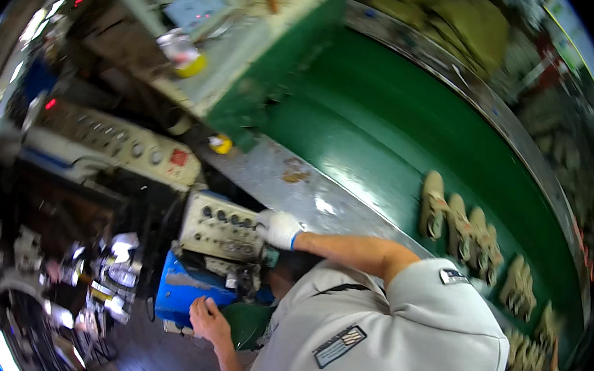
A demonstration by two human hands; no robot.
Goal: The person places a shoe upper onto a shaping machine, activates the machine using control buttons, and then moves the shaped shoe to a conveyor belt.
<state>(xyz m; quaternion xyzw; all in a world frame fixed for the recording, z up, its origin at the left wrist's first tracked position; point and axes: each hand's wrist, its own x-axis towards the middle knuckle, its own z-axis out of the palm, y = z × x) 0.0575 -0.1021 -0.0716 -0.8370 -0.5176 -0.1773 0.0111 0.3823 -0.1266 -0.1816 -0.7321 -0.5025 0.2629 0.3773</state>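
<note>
My right hand (279,230), in a white glove with a blue cuff edge, is at the edge of a cream control box (224,227) with a row of dark knobs. Its fingers are blurred, and whether they touch the box I cannot tell. Lower down, my bare left hand (210,323) is beside a blue machine housing (188,286), its fingers apart and nothing seen in them. A rounded dark green thing (248,324) lies between that hand and my light grey shirt.
Beige shoes (434,206) stand in groups along a green conveyor trough (382,136) with a metal ledge (325,196). A longer panel with dials (124,145) is at the left. A yellow-based container (188,62) sits on the far bench, and a yellow item (220,143) lies lower.
</note>
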